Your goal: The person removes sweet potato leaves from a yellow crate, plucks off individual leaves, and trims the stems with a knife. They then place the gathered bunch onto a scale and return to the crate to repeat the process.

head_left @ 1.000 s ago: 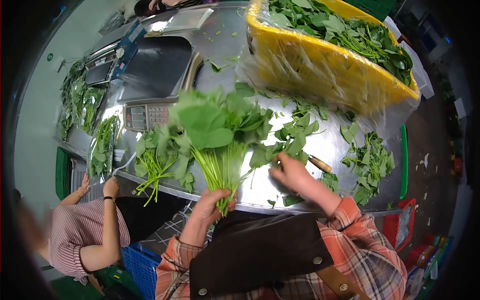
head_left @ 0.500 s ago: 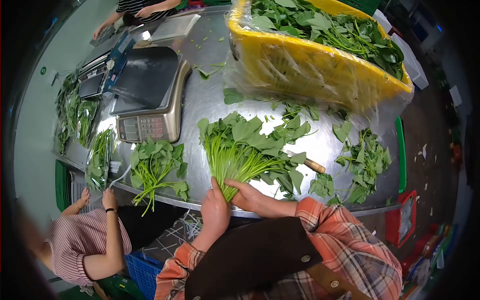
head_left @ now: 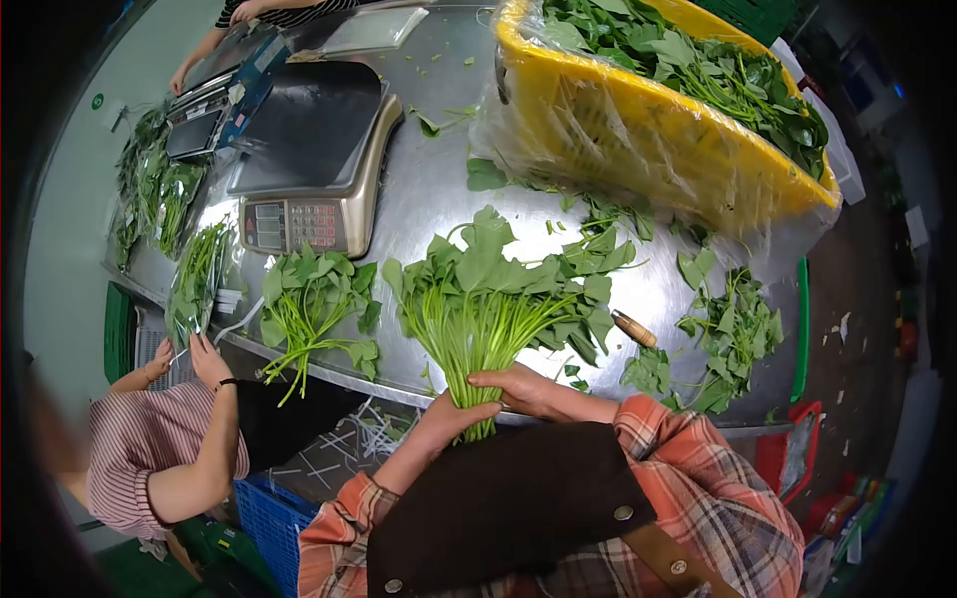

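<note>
A large bunch of green leafy stems [head_left: 474, 309] stands fanned out above the front edge of the metal table, leaves up. My left hand [head_left: 451, 419] is wrapped round the lower stems. My right hand [head_left: 523, 389] closes on the same stems from the right, slightly higher. The stem ends stick out below both hands. To the right of the bunch lies a wooden-handled tool [head_left: 634, 329], its other end hidden under leaves. A smaller bunch [head_left: 317, 314] rests at the table edge on the left.
A weighing scale [head_left: 317, 214] stands at the left, and a yellow crate [head_left: 638, 120] full of greens at the back right. Loose greens [head_left: 733, 334] lie right. A co-worker [head_left: 164, 439] at the left handles a bagged bunch [head_left: 194, 284]; another person's arm [head_left: 204, 55] shows behind.
The bunch is now more upright and lower, closer to the apron. My left hand has shifted round the stems. The camera view has shifted slightly.
</note>
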Demonstrator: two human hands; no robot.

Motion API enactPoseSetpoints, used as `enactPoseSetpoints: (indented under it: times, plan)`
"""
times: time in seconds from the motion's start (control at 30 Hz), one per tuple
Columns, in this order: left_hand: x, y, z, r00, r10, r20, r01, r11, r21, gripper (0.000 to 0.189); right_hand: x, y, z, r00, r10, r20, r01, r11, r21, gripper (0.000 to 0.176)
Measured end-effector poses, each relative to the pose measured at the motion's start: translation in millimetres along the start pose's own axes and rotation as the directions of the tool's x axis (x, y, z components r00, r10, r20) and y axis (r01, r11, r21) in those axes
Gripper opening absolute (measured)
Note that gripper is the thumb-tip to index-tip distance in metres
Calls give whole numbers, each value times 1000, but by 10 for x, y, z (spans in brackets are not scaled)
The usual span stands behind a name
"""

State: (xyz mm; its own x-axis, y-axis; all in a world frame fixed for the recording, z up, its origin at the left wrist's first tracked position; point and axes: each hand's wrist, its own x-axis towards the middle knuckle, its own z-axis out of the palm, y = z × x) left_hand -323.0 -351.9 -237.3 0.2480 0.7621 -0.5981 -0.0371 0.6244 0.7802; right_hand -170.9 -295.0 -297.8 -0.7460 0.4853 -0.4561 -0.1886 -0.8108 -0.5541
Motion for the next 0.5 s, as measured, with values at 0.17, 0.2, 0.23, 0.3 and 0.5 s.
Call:
enactPoseSetpoints:
  times: [0.17, 0.2, 0.23, 0.3, 0.5]
  plan:
    - [11, -182, 14, 994, -59, 94, 78, 975, -210, 37, -106, -265, -204, 977, 128, 168, -4, 806, -592, 38]
    - [-9, -173, 20, 990, -88, 108, 113, 960, -258, 34, -174, -335, -208, 958, 198, 207, -73, 868, -492, 38]
    - [-40, -90, 38, 986, -115, 123, 148, 941, -304, 31, -183, -293, -279, 932, 247, 265, -92, 870, -485, 37]
    - [-78, -67, 66, 979, -143, 145, 187, 910, -369, 27, -154, -174, -433, 862, 335, 380, -129, 871, -474, 36]
    - [-80, -112, 207, 973, -162, 166, 216, 893, -395, 25, -193, -239, -347, 814, 176, 554, -120, 983, -137, 61]
